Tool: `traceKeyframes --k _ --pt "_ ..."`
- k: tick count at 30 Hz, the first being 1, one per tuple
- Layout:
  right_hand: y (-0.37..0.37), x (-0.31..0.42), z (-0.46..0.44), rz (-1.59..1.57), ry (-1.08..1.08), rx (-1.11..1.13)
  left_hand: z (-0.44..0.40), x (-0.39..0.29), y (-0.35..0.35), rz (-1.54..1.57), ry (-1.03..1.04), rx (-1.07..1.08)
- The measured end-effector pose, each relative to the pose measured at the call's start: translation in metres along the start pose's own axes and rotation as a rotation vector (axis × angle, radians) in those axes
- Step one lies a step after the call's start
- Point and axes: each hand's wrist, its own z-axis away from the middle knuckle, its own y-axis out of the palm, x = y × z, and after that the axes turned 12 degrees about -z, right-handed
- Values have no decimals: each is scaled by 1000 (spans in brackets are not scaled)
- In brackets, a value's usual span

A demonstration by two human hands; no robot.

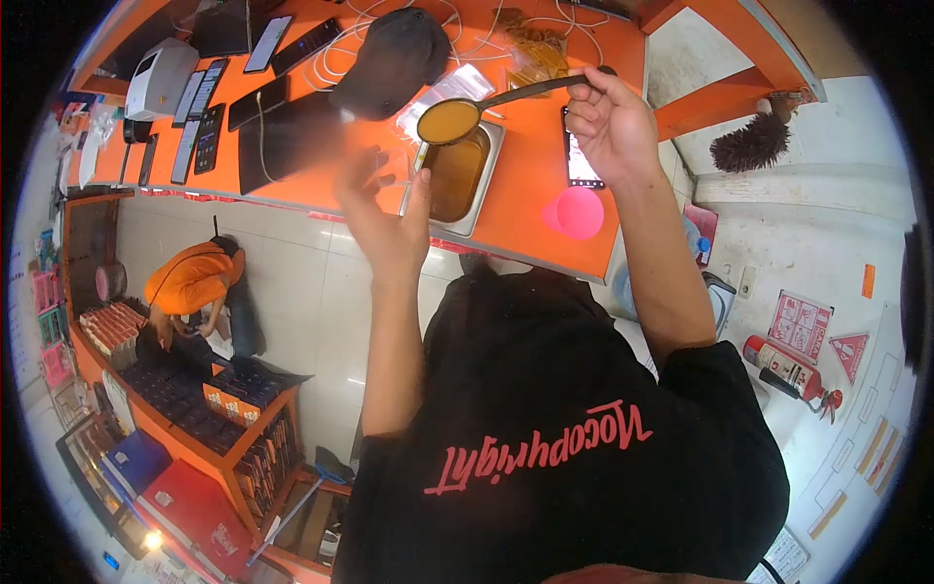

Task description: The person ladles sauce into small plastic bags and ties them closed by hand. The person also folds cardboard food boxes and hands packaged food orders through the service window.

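Observation:
In my right hand is the dark handle of a ladle, my fingers closed around it near its end. The ladle's round bowl is filled with a yellow-brown liquid and hangs over a rectangular metal pan, which holds more brownish liquid. My left hand is raised left of the pan, thumb up and fingers apart; its fingertips are smeared by motion. Something clear, perhaps plastic, shows by those fingers, but I cannot tell whether they touch it. A pink cup is near the counter's front edge, below my right hand.
On the orange counter are several phones, a black cap, white cables, clear plastic bags and a bag of yellowish stuff. A person in orange bends by a shelf at left. A fire extinguisher is at right.

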Motion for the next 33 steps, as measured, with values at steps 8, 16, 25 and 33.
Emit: traceKeyframes --k 8,16,25,33 --pt "-1 -1 0 -2 -11 -22 0 3 4 -20 11 -9" --pt "8 2 2 -12 -14 -11 2 1 10 69 -38 -14" --pt "29 -1 11 -20 -4 27 -3 -12 9 45 -38 42" --pt "40 -3 16 53 -47 58 -4 -12 8 34 -58 91"
